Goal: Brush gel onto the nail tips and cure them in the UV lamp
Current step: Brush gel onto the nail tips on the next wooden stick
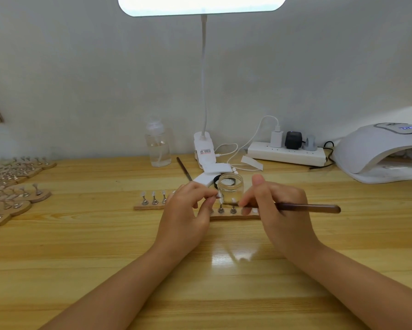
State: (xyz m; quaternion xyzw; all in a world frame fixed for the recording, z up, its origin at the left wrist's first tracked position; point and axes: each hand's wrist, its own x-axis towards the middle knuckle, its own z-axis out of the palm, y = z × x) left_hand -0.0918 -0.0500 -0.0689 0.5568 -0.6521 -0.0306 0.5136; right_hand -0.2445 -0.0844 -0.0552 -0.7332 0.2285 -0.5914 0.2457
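Observation:
A wooden strip [150, 206] in the middle of the table carries a row of metal stands topped with pale nail tips [153, 194]. My left hand [185, 210] pinches one nail tip on its stand [220, 196] just above the strip. My right hand [278, 210] holds a dark brown brush [307, 207], its bristle end pointing left at the pinched tip. A small clear glass gel jar [231, 186] stands open right behind the hands. The white UV lamp [378, 153] sits at the far right, its opening facing left.
More wooden strips with nail stands [14, 184] lie at the left edge. At the back stand a clear bottle [157, 148], a clip-on desk lamp [203, 148], a power strip [286, 152] with plugs and cables, a second brush [184, 169] and white blocks [214, 172].

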